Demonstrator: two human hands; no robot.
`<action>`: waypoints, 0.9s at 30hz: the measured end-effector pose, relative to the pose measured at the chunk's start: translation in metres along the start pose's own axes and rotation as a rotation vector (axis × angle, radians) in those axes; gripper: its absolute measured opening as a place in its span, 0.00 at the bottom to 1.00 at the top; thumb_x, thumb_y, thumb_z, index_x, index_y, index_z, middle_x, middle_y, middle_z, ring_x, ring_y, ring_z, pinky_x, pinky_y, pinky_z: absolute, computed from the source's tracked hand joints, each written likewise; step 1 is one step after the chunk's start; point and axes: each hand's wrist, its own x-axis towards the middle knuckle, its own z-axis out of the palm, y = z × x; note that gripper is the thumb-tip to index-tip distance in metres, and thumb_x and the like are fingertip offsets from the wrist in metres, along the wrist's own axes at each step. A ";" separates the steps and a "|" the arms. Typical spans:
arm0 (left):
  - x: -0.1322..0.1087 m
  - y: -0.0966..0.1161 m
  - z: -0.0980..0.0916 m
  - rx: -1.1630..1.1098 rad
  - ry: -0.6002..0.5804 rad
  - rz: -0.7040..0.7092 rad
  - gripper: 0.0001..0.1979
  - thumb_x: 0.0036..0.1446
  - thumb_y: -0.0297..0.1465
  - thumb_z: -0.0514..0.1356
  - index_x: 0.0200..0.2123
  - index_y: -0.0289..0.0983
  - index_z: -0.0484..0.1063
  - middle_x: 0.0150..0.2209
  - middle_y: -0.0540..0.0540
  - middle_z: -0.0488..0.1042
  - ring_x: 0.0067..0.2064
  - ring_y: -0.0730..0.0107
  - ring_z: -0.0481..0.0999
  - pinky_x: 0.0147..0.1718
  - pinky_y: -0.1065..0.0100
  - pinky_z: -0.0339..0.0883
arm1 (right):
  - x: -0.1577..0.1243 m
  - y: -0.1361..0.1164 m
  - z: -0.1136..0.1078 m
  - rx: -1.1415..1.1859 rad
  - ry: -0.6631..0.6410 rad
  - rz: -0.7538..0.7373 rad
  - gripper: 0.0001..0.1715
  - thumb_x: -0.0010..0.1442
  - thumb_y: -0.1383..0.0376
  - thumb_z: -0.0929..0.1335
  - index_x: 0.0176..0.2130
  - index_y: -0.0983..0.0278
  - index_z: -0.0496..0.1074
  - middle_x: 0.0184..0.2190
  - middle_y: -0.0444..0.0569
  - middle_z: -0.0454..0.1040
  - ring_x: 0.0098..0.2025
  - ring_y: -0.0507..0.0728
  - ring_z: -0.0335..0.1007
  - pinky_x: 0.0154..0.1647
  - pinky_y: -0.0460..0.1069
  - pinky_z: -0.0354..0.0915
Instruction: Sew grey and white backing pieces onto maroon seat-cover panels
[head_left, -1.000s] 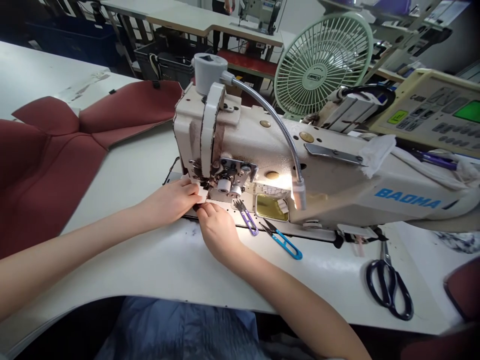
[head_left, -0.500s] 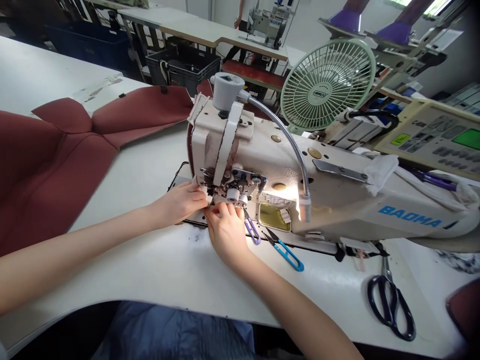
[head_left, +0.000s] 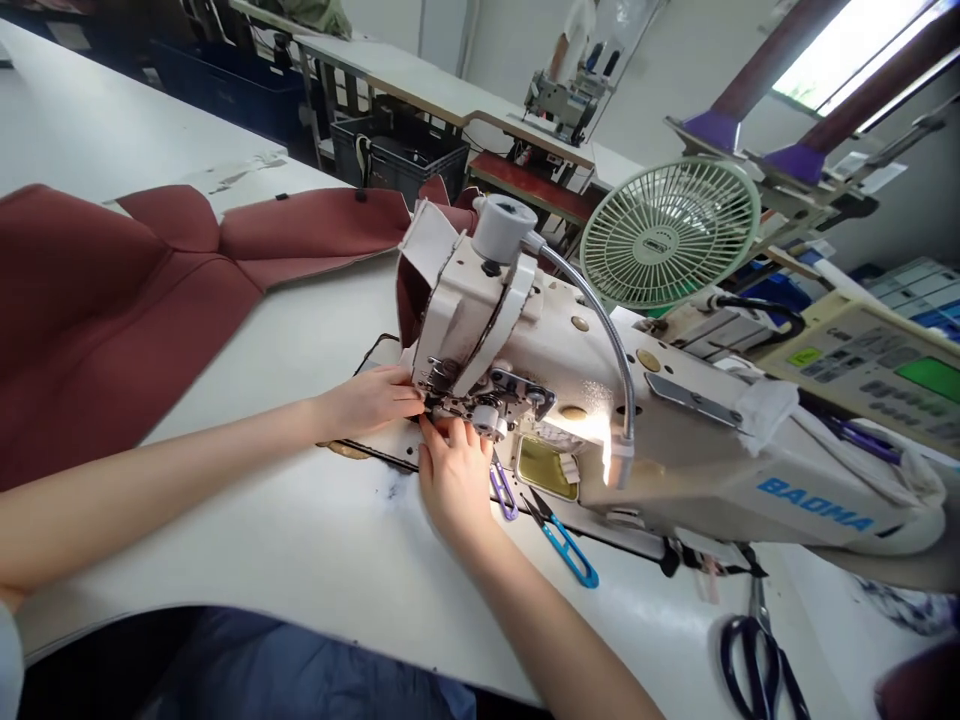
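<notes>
My left hand [head_left: 371, 400] lies at the left of the needle area of a sewing machine [head_left: 517, 330]. Its fingers are pressed together at the edge of a maroon fabric piece with pale backing [head_left: 431, 240], which rises behind the machine head. My right hand [head_left: 457, 475] is just in front of the needle area, fingers curled in under the head. The head hides what its fingertips grip. Close to my right hand lie purple thread snips [head_left: 502, 490] and blue thread snips [head_left: 566, 545].
A large maroon panel [head_left: 97, 330] spreads over the table's left side. Black-handled scissors [head_left: 757, 660] lie at the right. Behind the machine stand a green fan [head_left: 671, 235] and a control box [head_left: 885, 370]. A person [head_left: 574, 40] is at the far table.
The view has tilted, so the machine sits lower and further right. More of the fabric's pale backing shows behind the head. My left hand lies flatter; both hands stay beside the needle.
</notes>
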 end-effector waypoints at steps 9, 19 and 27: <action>0.008 -0.009 -0.002 0.035 0.049 0.101 0.10 0.65 0.24 0.54 0.39 0.39 0.74 0.40 0.49 0.78 0.47 0.62 0.71 0.46 0.63 0.62 | 0.002 0.000 -0.002 0.020 -0.009 0.007 0.21 0.65 0.65 0.64 0.57 0.58 0.70 0.47 0.53 0.71 0.43 0.61 0.63 0.42 0.55 0.55; 0.007 -0.006 -0.005 0.021 0.038 0.073 0.11 0.65 0.24 0.54 0.36 0.38 0.75 0.35 0.48 0.79 0.42 0.62 0.72 0.42 0.63 0.63 | 0.006 0.003 0.002 0.086 0.108 -0.087 0.18 0.65 0.69 0.64 0.53 0.61 0.73 0.43 0.52 0.71 0.43 0.60 0.63 0.48 0.56 0.56; -0.029 -0.065 -0.091 0.091 -0.166 0.124 0.29 0.51 0.14 0.55 0.53 0.44 0.72 0.58 0.47 0.73 0.56 0.64 0.72 0.52 0.66 0.62 | 0.003 0.008 0.003 0.148 0.108 -0.161 0.15 0.67 0.68 0.64 0.51 0.61 0.74 0.41 0.50 0.70 0.44 0.60 0.63 0.45 0.56 0.54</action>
